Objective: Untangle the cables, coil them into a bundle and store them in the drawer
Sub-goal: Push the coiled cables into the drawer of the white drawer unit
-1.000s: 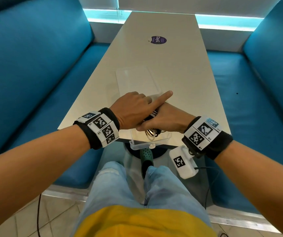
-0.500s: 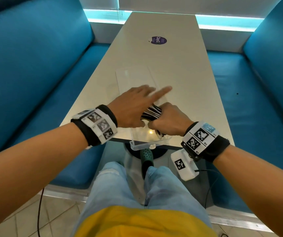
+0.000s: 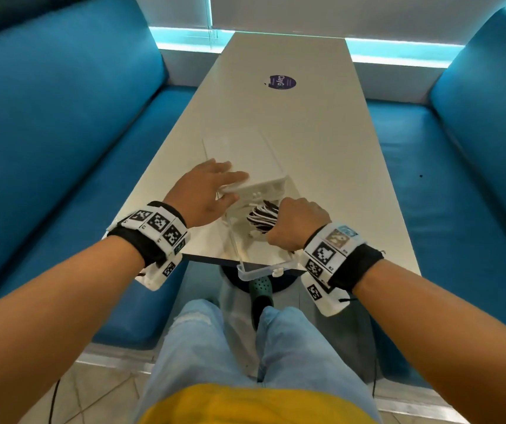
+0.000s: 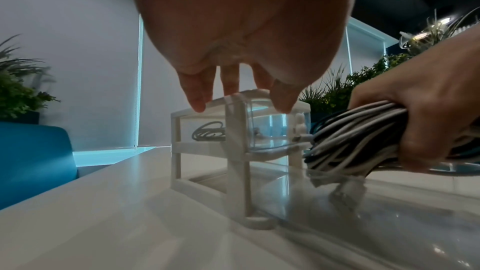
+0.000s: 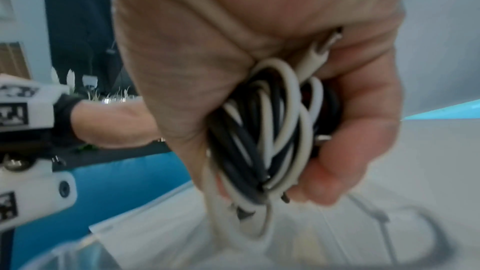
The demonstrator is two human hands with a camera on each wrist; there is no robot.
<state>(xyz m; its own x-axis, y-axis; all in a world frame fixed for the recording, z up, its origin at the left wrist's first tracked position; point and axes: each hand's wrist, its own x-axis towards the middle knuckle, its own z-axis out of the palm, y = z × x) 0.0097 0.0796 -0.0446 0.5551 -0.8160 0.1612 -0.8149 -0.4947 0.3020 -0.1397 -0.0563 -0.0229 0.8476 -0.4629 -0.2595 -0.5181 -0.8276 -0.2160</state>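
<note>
Left hand (image 3: 206, 191): fingers straight and slightly spread, tips resting on top of the white drawer unit (image 4: 233, 141) at 12 o'clock on the table (image 3: 322, 148). Right hand (image 3: 297, 223), at 3 o'clock of the left: fingers clamped round the coiled black-and-white cable bundle (image 3: 262, 216), held over the pulled-out clear drawer (image 3: 261, 269).

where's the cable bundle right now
In the head view, the bundle is gripped in the right hand, over the open clear drawer at the table's near edge.

Cable bundle (image 3: 262, 216): black and white cords, coiled, held above the open drawer. Drawer (image 3: 258, 264): clear plastic, pulled out of the white organizer frame (image 4: 233, 147).
</note>
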